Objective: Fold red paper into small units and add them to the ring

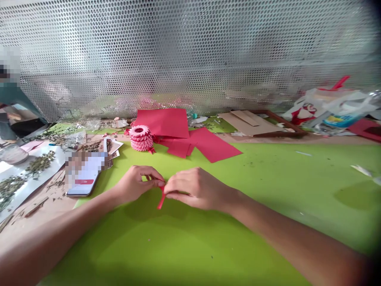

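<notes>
Between my two hands, over the green table surface, is a narrow red paper strip. My left hand pinches its upper part between thumb and forefinger. Close against it, my right hand grips the same strip with its fingertips, and one end hangs down below. The fingers hide the upper part of the strip. Beyond my hands stands a pink and red folded-paper piece, ring-shaped with a hole at the top. Red paper sheets lie to its right, one overlapping another.
To the left, a phone lies near dried plant bits on white paper. Brown card and a wooden frame are at the back, with plastic bags on the right. A perforated metal screen rises behind. Part of a person shows far left.
</notes>
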`<control>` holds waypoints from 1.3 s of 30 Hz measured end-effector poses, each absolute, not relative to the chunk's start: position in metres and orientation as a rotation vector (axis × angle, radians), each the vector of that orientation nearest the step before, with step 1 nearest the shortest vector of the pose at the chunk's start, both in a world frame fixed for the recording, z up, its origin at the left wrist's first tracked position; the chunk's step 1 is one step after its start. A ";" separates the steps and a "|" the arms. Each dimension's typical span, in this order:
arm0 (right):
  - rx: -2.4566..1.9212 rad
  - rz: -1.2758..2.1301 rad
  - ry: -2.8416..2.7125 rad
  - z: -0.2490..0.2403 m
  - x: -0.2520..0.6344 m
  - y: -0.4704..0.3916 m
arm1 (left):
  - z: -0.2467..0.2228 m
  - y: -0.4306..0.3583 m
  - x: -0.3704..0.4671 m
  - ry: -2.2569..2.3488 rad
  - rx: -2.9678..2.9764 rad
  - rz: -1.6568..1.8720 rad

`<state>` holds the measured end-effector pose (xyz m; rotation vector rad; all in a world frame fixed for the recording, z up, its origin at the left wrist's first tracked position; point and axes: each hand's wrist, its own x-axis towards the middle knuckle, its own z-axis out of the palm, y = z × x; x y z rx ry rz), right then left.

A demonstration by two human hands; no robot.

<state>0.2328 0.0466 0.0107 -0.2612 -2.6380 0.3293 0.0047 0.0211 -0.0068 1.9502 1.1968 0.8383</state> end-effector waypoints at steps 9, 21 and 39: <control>-0.378 0.558 -2.604 0.013 0.233 0.046 | -0.011 0.022 0.008 1.048 1.607 0.848; -0.582 0.587 -2.502 0.013 0.232 0.040 | -0.011 0.022 0.010 1.028 1.508 0.868; -0.553 0.517 -2.515 0.010 0.232 0.043 | -0.007 0.019 0.014 1.079 1.418 0.920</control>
